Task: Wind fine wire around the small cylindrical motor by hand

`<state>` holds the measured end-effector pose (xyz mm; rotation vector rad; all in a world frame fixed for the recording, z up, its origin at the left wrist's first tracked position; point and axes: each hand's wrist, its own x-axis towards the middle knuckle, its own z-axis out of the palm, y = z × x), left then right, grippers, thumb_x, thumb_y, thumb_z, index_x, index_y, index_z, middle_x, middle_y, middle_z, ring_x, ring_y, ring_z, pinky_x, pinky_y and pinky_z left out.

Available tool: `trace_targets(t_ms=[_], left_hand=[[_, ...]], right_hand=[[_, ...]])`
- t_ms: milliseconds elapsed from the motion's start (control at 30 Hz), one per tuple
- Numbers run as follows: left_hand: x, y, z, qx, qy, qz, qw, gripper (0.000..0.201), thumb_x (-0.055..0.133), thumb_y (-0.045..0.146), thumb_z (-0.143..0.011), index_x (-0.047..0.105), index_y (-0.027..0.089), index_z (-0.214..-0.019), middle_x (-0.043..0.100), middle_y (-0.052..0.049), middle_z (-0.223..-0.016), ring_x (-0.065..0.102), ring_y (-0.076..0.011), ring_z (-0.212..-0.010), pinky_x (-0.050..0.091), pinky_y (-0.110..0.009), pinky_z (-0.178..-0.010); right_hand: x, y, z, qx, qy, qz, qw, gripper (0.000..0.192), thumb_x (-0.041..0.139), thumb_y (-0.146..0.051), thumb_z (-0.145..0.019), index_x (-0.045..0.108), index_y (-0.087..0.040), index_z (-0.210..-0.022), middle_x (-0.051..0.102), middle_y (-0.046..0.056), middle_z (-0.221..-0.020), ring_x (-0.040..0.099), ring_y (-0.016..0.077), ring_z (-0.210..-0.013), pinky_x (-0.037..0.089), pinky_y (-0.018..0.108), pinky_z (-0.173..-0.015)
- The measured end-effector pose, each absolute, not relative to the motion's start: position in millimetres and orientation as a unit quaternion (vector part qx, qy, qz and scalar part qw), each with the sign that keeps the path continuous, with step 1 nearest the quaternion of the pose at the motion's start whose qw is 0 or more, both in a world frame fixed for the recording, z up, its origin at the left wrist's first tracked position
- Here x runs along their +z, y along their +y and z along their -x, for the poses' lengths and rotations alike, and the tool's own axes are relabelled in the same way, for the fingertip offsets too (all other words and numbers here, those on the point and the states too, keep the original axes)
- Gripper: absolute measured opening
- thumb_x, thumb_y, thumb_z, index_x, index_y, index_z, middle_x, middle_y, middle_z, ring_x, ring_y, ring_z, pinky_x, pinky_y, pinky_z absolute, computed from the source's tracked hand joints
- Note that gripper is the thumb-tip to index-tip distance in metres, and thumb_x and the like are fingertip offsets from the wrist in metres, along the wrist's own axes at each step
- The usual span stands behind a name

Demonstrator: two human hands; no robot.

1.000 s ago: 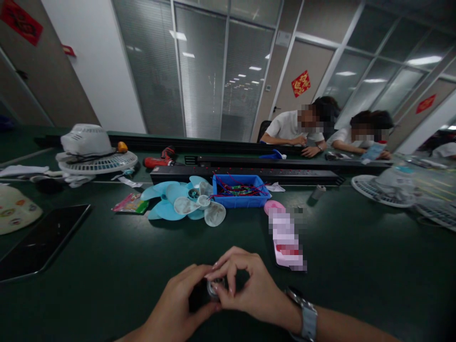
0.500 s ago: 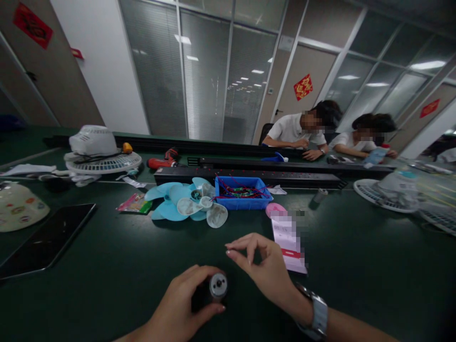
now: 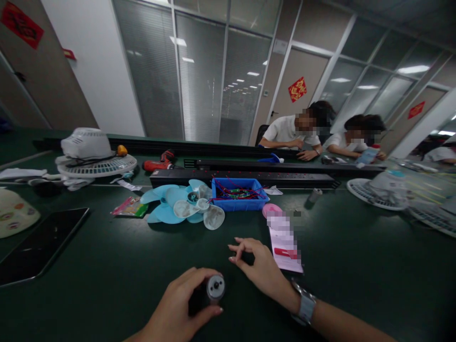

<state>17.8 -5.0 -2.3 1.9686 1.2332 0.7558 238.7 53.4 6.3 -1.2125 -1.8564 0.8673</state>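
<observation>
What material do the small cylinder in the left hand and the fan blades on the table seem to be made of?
The small cylinder in the left hand looks like metal: its round end is silvery grey with a dull shine, and its body is dark. The fan blades look like thin plastic: some are light blue, some are clear and see-through, and all are smooth.

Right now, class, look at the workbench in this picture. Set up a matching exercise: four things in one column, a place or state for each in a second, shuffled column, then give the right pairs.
Things:
1. small motor
2. blue bin
3. fan blades
4. right hand

Places or states:
A. lying on the table left of the bin
B. held in the left hand
C. holding tangled red wires
D. lifted off the motor, fingertips pinched, nothing visible between them

Pairs: 1-B, 2-C, 3-A, 4-D
</observation>
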Motion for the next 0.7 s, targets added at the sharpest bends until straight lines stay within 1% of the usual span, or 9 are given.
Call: trace_targets(t_ms=[100, 233, 333, 467, 567, 700], left_hand=[[-3.4, -4.7, -17.6, 0.293, 0.471, -0.758, 0.342, 0.04, 0.075, 0.02, -0.077, 0.065, 0.029, -0.114, 0.071, -0.002, -0.107, 0.066, -0.0258, -0.096, 0.053, -0.036, -0.084], [-4.7, -3.7, -17.7, 0.296, 0.473, -0.758, 0.337, 0.041, 0.075, 0.018, -0.077, 0.065, 0.03, -0.114, 0.071, -0.002, -0.108, 0.066, -0.0256, -0.097, 0.052, -0.036, -0.085], [-5.9, -3.3, -17.9, 0.306, 0.468, -0.759, 0.333, 0.041, 0.075, 0.018, -0.077, 0.065, 0.03, -0.114, 0.071, -0.001, -0.108, 0.066, -0.0254, -0.097, 0.052, -0.036, -0.085], [-9.0, -4.5, -17.9, 0.309, 0.467, -0.761, 0.328, 0.038, 0.076, 0.018, -0.076, 0.066, 0.027, -0.111, 0.072, -0.002, -0.102, 0.067, -0.0252, -0.091, 0.053, -0.035, -0.08], [-11.9, -5.5, -17.5, 0.318, 0.459, -0.762, 0.327, 0.039, 0.076, 0.018, -0.076, 0.065, 0.026, -0.113, 0.071, -0.003, -0.101, 0.067, -0.025, -0.09, 0.053, -0.035, -0.078], [-10.3, -5.2, -18.1, 0.331, 0.451, -0.759, 0.333, 0.039, 0.074, 0.015, -0.076, 0.065, 0.025, -0.112, 0.071, -0.004, -0.102, 0.067, -0.0248, -0.092, 0.054, -0.034, -0.08]], right_hand=[[8.4, 53.1, -238.5, 0.334, -0.728, 0.474, 0.365, 0.016, 0.078, -0.014, -0.076, 0.063, -0.018, -0.073, 0.074, 0.009, -0.104, 0.066, 0.0265, -0.115, 0.046, 0.044, -0.103], [9.4, 56.5, -238.9, 0.347, -0.715, 0.477, 0.375, 0.019, 0.075, -0.008, -0.077, 0.062, -0.017, -0.067, 0.077, 0.008, -0.096, 0.067, 0.0278, -0.113, 0.048, 0.045, -0.1], [15.6, 54.7, -235.8, 0.35, -0.707, 0.471, 0.396, 0.022, 0.073, -0.008, -0.079, 0.059, -0.018, -0.064, 0.077, 0.007, -0.089, 0.07, 0.0258, -0.108, 0.051, 0.042, -0.095], [34.3, 35.4, -224.4, 0.398, -0.691, 0.393, 0.458, 0.026, 0.076, -0.016, -0.079, 0.055, -0.019, -0.064, 0.078, 0.004, -0.091, 0.072, 0.0213, -0.101, 0.054, 0.036, -0.092], [45.4, 16.9, -216.1, 0.441, -0.702, 0.341, 0.444, 0.024, 0.075, -0.015, -0.08, 0.058, -0.019, -0.065, 0.078, 0.003, -0.091, 0.073, 0.019, -0.096, 0.056, 0.032, -0.089], [47.6, 6.5, -211.7, 0.435, -0.72, 0.333, 0.425, 0.022, 0.073, -0.009, -0.08, 0.061, -0.019, -0.065, 0.078, 0.002, -0.091, 0.074, 0.0174, -0.091, 0.057, 0.029, -0.084]])
